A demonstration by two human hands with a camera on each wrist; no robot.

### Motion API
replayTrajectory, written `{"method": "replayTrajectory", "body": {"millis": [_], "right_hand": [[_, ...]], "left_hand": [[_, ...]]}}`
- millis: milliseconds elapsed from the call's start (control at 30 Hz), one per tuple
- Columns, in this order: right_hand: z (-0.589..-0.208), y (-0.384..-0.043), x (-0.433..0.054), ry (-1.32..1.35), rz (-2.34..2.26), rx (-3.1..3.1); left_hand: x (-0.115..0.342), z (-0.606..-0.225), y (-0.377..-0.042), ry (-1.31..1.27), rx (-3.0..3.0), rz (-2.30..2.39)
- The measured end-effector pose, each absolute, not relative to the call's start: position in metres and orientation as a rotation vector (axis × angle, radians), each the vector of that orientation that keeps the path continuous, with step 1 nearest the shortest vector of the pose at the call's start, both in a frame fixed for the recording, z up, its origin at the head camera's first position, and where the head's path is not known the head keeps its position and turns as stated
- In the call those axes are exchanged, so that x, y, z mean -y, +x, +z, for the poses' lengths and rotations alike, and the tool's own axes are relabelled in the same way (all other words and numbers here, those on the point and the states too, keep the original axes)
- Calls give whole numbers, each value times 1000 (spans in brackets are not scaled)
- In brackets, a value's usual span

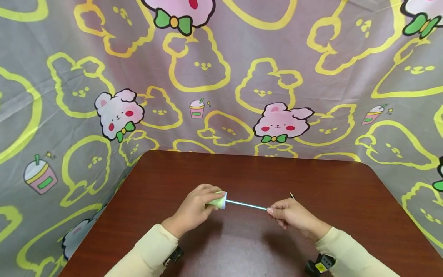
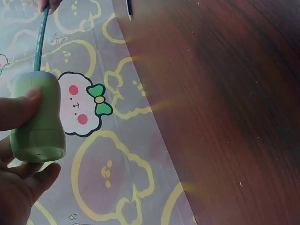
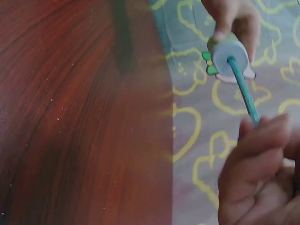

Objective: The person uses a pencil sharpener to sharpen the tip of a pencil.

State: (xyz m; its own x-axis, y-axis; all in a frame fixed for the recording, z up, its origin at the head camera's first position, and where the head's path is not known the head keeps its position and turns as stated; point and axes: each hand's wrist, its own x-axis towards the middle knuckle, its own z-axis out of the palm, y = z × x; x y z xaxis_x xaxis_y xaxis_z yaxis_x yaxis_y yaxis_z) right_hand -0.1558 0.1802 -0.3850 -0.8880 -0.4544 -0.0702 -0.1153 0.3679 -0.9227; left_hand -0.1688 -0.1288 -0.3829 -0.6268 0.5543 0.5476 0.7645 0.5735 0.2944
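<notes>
My left hand [image 1: 194,207] grips a small green pencil sharpener [image 2: 40,112] above the table, thumb on one side and fingers round the other. A teal pencil [image 1: 246,204] sticks into the pale end of the sharpener, which faces right. The pencil's other end is pinched between the thumb and fingertips of my right hand [image 1: 295,216]. In the right wrist view, the pencil [image 3: 244,93] enters the hole in the middle of the round end; the tip inside is hidden.
A second pencil [image 2: 129,9] shows its sharpened tip in the left wrist view; in the head view its tip [image 1: 292,196] peeks out just behind my right hand. The brown wooden table [image 1: 242,173] is bordered by a grey curtain [image 1: 228,77] with cartoon prints.
</notes>
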Motion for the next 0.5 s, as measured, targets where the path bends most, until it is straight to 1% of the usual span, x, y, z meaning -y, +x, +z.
{"method": "replayTrajectory", "body": {"millis": [67, 133, 300, 367, 400, 433, 500], "right_hand": [[-387, -158, -180, -444, -1529, -2251], [-387, -158, -178, -550, -1414, -2437], [-390, -161, -172, -1186, -789, -3326], [-390, -163, -172, -1400, -663, -3495], [-389, -164, -172, -1460, -671, -3498], [-388, -164, -172, -1470, -698, -3479], [-385, -162, -173, -1353, -823, -3352]], "left_hand": [[129, -383, -169, -1085, 2391, -703], [130, -382, -169, -1070, 2422, -728], [131, -377, -173, -917, 2556, -937], [131, -374, -174, -878, 2558, -1006], [131, -373, -175, -879, 2550, -1009], [131, -373, -176, -896, 2532, -991], [131, -374, -176, -961, 2479, -910]]}}
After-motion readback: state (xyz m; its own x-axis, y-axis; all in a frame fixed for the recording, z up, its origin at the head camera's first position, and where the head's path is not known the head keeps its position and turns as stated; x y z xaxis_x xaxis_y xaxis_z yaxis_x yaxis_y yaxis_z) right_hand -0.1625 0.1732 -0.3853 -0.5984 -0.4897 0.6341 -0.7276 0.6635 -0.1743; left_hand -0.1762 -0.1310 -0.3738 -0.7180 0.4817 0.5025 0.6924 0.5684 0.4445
